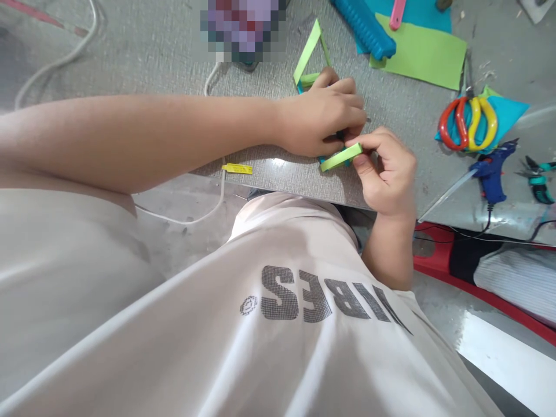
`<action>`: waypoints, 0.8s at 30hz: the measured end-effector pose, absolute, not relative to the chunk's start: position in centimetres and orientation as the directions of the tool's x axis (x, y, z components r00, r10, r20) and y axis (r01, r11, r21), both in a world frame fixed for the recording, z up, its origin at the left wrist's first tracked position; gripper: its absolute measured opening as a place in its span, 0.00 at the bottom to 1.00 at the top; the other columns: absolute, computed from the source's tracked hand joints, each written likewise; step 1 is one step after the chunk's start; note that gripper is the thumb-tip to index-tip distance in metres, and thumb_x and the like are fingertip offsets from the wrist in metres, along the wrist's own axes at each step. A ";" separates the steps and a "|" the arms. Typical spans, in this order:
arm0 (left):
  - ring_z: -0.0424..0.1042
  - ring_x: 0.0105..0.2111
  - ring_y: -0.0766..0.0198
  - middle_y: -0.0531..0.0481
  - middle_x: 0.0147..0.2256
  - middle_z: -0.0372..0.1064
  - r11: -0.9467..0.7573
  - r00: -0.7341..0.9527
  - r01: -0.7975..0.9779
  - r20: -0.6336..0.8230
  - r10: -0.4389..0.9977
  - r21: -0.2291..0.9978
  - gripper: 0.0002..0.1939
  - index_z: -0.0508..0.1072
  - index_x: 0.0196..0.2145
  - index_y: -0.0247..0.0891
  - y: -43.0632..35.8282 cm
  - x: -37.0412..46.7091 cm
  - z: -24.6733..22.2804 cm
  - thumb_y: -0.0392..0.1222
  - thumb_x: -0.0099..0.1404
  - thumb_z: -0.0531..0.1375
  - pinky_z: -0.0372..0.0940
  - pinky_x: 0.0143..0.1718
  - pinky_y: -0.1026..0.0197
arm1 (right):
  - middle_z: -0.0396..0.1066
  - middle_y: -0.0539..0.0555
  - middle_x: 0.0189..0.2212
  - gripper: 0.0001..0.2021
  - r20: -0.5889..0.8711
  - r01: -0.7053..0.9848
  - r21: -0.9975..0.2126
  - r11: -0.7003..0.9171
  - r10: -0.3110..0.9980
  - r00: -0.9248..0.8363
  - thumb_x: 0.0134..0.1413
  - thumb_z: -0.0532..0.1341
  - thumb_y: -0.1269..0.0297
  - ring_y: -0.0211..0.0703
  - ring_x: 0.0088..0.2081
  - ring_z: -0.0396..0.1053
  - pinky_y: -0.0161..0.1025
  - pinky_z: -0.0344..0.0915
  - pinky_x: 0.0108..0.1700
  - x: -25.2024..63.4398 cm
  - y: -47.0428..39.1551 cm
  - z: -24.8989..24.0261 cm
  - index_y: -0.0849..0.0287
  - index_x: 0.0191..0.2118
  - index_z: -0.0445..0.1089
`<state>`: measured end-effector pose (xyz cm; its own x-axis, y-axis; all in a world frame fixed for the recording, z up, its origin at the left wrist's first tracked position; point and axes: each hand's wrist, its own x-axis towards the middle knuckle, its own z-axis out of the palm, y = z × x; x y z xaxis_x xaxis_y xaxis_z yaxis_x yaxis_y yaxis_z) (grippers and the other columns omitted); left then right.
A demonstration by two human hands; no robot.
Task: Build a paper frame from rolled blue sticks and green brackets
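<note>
Near the table's front edge, my right hand (384, 168) pinches the end of a narrow folded green strip (341, 157) between thumb and fingers. My left hand (332, 113) lies just left of it, fingers curled down over the work; a small dark bit shows between the two hands, too small to name. Bent green strips forming a triangular frame (307, 53) stick out above my left hand, with some blue at the lower corner. Blue parts also show beside the held strip. My left fingers hide where the pieces meet.
Right of my hands lie red and yellow scissors (467, 123) on blue sheet pieces, a blue glue gun (493, 174) and pliers (539, 180). Behind are a green sheet (425, 52) and a blue ridged tool (367, 29). A white cable (56, 62) crosses the left.
</note>
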<state>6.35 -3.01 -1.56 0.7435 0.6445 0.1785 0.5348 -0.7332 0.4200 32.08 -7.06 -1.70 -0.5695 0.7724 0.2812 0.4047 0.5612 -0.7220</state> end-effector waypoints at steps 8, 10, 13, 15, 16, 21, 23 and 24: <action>0.75 0.74 0.19 0.34 0.50 0.84 -0.697 0.739 0.558 0.112 0.664 0.450 0.06 0.81 0.46 0.35 -3.1 6.1 -0.5 0.27 0.78 0.68 0.63 0.74 0.19 | 0.81 0.60 0.45 0.10 0.282 0.474 -0.705 0.528 0.821 -0.496 0.86 0.67 0.48 0.64 0.47 0.80 0.68 0.82 0.52 32.6 -8.1 -1.5 0.41 0.54 0.85; 0.76 0.73 0.21 0.35 0.48 0.84 -0.701 0.744 0.548 0.119 0.658 0.456 0.06 0.81 0.45 0.37 -2.9 5.9 -0.8 0.28 0.79 0.67 0.64 0.74 0.19 | 0.81 0.59 0.44 0.05 0.272 0.486 -0.696 0.528 0.821 -0.503 0.83 0.69 0.55 0.62 0.45 0.79 0.65 0.80 0.49 32.8 -8.5 -1.3 0.42 0.54 0.85; 0.77 0.70 0.25 0.36 0.46 0.83 -0.716 0.748 0.518 0.158 0.644 0.467 0.05 0.80 0.44 0.39 -2.7 5.5 -1.5 0.32 0.79 0.67 0.66 0.72 0.21 | 0.81 0.58 0.42 0.04 0.229 0.515 -0.682 0.518 0.821 -0.522 0.77 0.74 0.63 0.60 0.42 0.77 0.63 0.79 0.47 33.0 -8.8 -1.0 0.43 0.50 0.85; 0.78 0.68 0.26 0.37 0.45 0.83 -0.735 0.750 0.488 0.204 0.629 0.471 0.05 0.80 0.44 0.40 -2.5 5.2 -2.1 0.32 0.79 0.66 0.67 0.70 0.21 | 0.81 0.58 0.42 0.05 0.203 0.552 -0.658 0.512 0.826 -0.525 0.75 0.75 0.65 0.59 0.41 0.76 0.63 0.78 0.48 32.9 -8.9 -0.9 0.44 0.47 0.84; 0.79 0.67 0.26 0.38 0.44 0.82 -0.743 0.747 0.475 0.230 0.623 0.472 0.06 0.80 0.44 0.41 -2.4 5.0 -2.5 0.32 0.78 0.65 0.67 0.69 0.22 | 0.81 0.57 0.40 0.06 0.207 0.571 -0.638 0.516 0.830 -0.518 0.74 0.76 0.65 0.58 0.41 0.75 0.62 0.77 0.48 32.8 -8.9 -0.9 0.45 0.45 0.83; 0.80 0.61 0.31 0.40 0.44 0.83 -0.770 0.723 0.419 0.336 0.604 0.482 0.07 0.80 0.42 0.48 -2.0 4.3 -3.5 0.35 0.76 0.68 0.71 0.63 0.27 | 0.80 0.50 0.33 0.08 0.308 0.608 -0.557 0.566 0.821 -0.481 0.72 0.76 0.65 0.50 0.36 0.75 0.53 0.69 0.46 32.4 -8.9 -1.6 0.50 0.37 0.82; 0.79 0.60 0.33 0.38 0.47 0.84 -0.769 0.737 0.425 0.310 0.600 0.478 0.04 0.80 0.42 0.47 -1.8 4.2 -3.5 0.38 0.77 0.69 0.71 0.62 0.27 | 0.80 0.52 0.34 0.07 0.288 0.628 -0.545 0.556 0.827 -0.482 0.72 0.75 0.65 0.51 0.37 0.77 0.53 0.68 0.48 32.3 -8.8 -1.7 0.51 0.38 0.83; 0.78 0.60 0.34 0.37 0.48 0.84 -0.767 0.746 0.432 0.290 0.599 0.474 0.04 0.80 0.42 0.47 -1.8 4.2 -3.5 0.39 0.77 0.69 0.72 0.61 0.27 | 0.81 0.52 0.35 0.07 0.278 0.637 -0.540 0.550 0.831 -0.481 0.72 0.75 0.65 0.52 0.38 0.77 0.53 0.68 0.49 32.3 -8.8 -1.8 0.51 0.38 0.83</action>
<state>4.16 -1.79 -3.50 0.7462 0.5993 0.2900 0.4318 -0.7672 0.4743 32.25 -8.82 -1.79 -0.4814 0.8314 0.2778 0.6373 0.5495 -0.5403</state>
